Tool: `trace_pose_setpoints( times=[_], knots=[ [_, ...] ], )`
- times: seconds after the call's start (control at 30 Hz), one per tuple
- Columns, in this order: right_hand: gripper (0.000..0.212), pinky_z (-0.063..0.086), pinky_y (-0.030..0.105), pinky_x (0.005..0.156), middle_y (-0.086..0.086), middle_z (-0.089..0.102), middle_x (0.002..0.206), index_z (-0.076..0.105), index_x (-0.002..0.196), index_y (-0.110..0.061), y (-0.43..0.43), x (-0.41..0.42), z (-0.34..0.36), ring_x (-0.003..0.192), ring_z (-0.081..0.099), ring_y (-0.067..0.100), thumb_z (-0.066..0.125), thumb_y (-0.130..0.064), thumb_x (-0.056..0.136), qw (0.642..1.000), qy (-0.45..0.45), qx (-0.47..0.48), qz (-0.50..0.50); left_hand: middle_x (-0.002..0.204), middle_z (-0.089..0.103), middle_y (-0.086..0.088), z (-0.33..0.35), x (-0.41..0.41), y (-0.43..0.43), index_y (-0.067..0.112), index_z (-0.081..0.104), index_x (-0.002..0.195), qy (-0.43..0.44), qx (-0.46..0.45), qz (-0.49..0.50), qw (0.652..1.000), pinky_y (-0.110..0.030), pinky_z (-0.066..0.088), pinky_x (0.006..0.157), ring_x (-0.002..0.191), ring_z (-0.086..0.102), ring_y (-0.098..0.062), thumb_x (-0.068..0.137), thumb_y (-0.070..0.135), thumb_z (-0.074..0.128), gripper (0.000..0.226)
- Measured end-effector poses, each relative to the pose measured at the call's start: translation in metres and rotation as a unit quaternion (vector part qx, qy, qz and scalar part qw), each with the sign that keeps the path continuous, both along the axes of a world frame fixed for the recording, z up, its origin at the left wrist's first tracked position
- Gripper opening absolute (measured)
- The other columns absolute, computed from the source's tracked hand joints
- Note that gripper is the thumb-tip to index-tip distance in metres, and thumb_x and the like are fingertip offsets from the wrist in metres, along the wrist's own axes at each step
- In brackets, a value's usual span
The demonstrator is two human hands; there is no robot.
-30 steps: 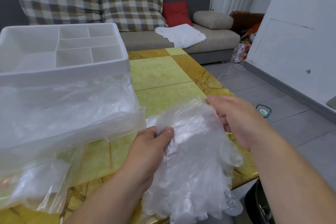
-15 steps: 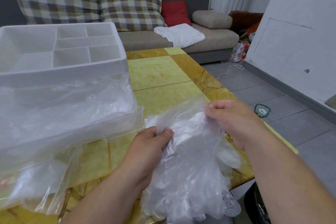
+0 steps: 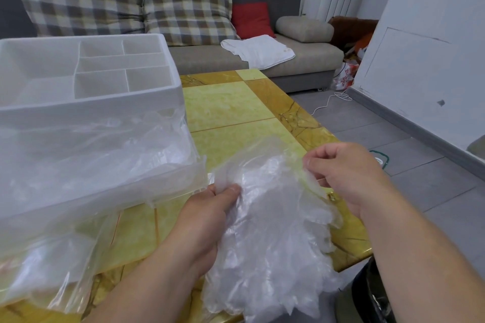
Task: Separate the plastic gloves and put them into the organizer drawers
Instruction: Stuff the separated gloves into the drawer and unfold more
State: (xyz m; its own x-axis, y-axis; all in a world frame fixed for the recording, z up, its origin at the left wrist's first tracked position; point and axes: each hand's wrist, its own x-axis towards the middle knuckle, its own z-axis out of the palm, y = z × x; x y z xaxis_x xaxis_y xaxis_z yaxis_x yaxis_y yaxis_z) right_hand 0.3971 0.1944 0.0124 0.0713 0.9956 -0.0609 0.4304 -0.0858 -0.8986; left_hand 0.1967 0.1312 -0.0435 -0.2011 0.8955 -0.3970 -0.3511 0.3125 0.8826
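Note:
A thick bunch of clear plastic gloves (image 3: pixel 273 238) hangs over the near edge of the yellow table (image 3: pixel 231 102). My left hand (image 3: pixel 210 215) grips the bunch at its top left, thumb over the plastic. My right hand (image 3: pixel 343 173) pinches a thin edge of one glove at the top right. The white organizer (image 3: pixel 86 73) with divided top compartments stands at the left. Its open drawer (image 3: pixel 110 183) juts toward me and holds clear gloves.
A clear plastic bag (image 3: pixel 52 265) lies under the drawer at the near left. A grey sofa (image 3: pixel 301 60) with checked cushions, a red cushion and a white cloth (image 3: pixel 259 51) stands behind the table. A dark bin (image 3: pixel 372 296) sits at the bottom right by the table edge.
My right hand has shifted slightly down and right, its fingers closing into a pinch on a glove edge. The left hand keeps its grip on the bunch.

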Motion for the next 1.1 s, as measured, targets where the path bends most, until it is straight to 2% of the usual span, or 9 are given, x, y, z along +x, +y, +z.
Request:
trace_pose_setpoints(
  times=[0.2,0.27,0.33,0.47,0.6,0.73,0.83,1.0,1.1],
  knots=[
    [0.015,0.044,0.034,0.063,0.000,0.074,0.073,0.067,0.076,-0.008,0.005,-0.004,-0.002,0.065,0.060,0.017,0.061,-0.007,0.090,1.000,0.016,0.012,0.008,0.097,0.073,-0.021,0.002,0.000,-0.002,-0.006,0.069,0.106,0.004,-0.009,0.006,1.000,-0.050,0.052,0.093,0.090,0.068,-0.035,0.095,0.013,0.065,0.022],
    [0.014,0.044,0.032,0.062,0.004,0.075,0.076,0.066,0.079,-0.013,0.004,-0.006,-0.003,0.061,0.058,0.015,0.069,-0.024,0.089,0.999,0.029,0.000,0.017,0.092,0.074,-0.017,0.002,0.000,-0.002,-0.005,0.070,0.104,0.003,-0.010,-0.001,1.000,-0.045,0.054,0.086,0.084,0.069,-0.031,0.095,0.012,0.064,0.020],
    [0.022,0.043,0.028,0.060,0.000,0.074,0.071,0.069,0.082,-0.018,0.002,-0.008,-0.007,0.053,0.056,0.009,0.078,-0.038,0.082,1.000,-0.012,-0.010,0.026,0.092,0.076,-0.018,0.004,0.001,-0.003,-0.001,0.073,0.100,-0.001,-0.012,-0.013,1.000,-0.041,0.056,0.079,0.080,0.072,-0.030,0.096,0.011,0.063,0.015],
    [0.013,0.046,0.030,0.065,0.004,0.070,0.060,0.072,0.073,-0.011,0.002,-0.011,-0.010,0.052,0.055,0.011,0.073,-0.012,0.086,0.998,-0.047,0.001,0.048,0.094,0.076,-0.021,0.004,0.001,-0.004,-0.001,0.072,0.099,0.000,-0.020,-0.011,1.000,-0.043,0.057,0.079,0.082,0.072,-0.033,0.095,0.009,0.064,0.014],
    [0.014,0.041,0.020,0.047,0.008,0.064,0.055,0.067,0.079,0.003,-0.001,-0.007,0.003,0.043,0.052,0.012,0.063,-0.003,0.092,0.996,0.003,-0.069,0.057,0.088,0.076,-0.018,0.005,-0.001,-0.003,0.000,0.071,0.099,-0.003,-0.027,0.002,1.000,-0.036,0.057,0.066,0.073,0.074,-0.029,0.095,0.007,0.064,0.011],
    [0.007,0.040,0.021,0.043,0.028,0.067,0.068,0.067,0.084,0.009,-0.006,-0.009,0.000,0.045,0.058,0.021,0.065,0.003,0.087,0.986,-0.058,-0.134,0.080,0.084,0.076,-0.018,0.007,-0.001,-0.005,0.000,0.071,0.095,-0.007,-0.022,-0.008,1.000,-0.034,0.057,0.062,0.069,0.074,-0.028,0.094,0.003,0.063,0.009],
    [0.008,0.041,0.018,0.042,0.037,0.067,0.079,0.065,0.084,0.014,-0.007,-0.010,-0.002,0.046,0.059,0.024,0.064,0.007,0.082,0.981,-0.099,-0.140,0.089,0.087,0.076,-0.018,0.006,-0.001,-0.006,0.000,0.072,0.097,0.003,-0.015,-0.015,1.000,-0.035,0.057,0.064,0.072,0.074,-0.029,0.093,0.004,0.064,0.010],
    [0.010,0.044,0.026,0.056,0.011,0.074,0.079,0.071,0.076,-0.008,-0.006,-0.012,-0.001,0.060,0.059,0.018,0.078,-0.006,0.069,0.961,-0.222,-0.133,0.103,0.091,0.076,-0.021,0.008,-0.001,-0.006,0.002,0.074,0.093,0.017,-0.002,-0.027,0.999,-0.042,0.056,0.076,0.079,0.072,-0.033,0.092,0.005,0.066,0.009],
    [0.022,0.042,0.026,0.057,0.003,0.068,0.085,0.067,0.088,-0.019,-0.004,-0.011,0.001,0.066,0.057,0.015,0.081,-0.013,0.072,0.973,-0.196,-0.095,0.078,0.100,0.076,-0.019,0.011,0.000,-0.007,0.004,0.073,0.103,0.020,0.007,-0.047,0.999,-0.051,0.053,0.093,0.098,0.071,-0.039,0.095,0.008,0.062,0.013]
  ],
)
